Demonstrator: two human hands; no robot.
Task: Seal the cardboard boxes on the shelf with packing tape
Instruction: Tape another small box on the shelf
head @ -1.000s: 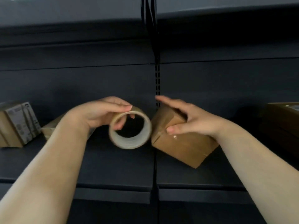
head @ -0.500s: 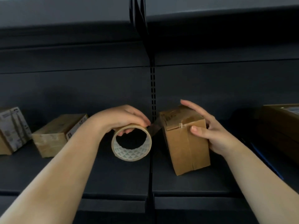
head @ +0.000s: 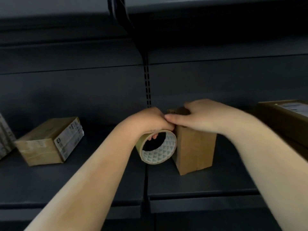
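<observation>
A small brown cardboard box point(head: 195, 150) stands upright on the dark shelf point(head: 200, 185), just right of centre. My left hand point(head: 146, 120) grips a roll of brown packing tape point(head: 157, 147) from above, with fingers through its core, and the roll touches the box's left side. My right hand point(head: 203, 117) lies over the box's top, its fingers reaching left to my left hand. The top of the box is hidden under my hands.
A second cardboard box point(head: 50, 140) with a white label lies at the left, and part of a third box point(head: 5, 139) shows at the left edge. A larger dark box point(head: 286, 120) sits at the right. A slotted upright point(head: 147, 87) divides the back wall.
The roll has moved right until it touches the box. My right hand has shifted from the box's right side onto its top. The box went from tilted to upright.
</observation>
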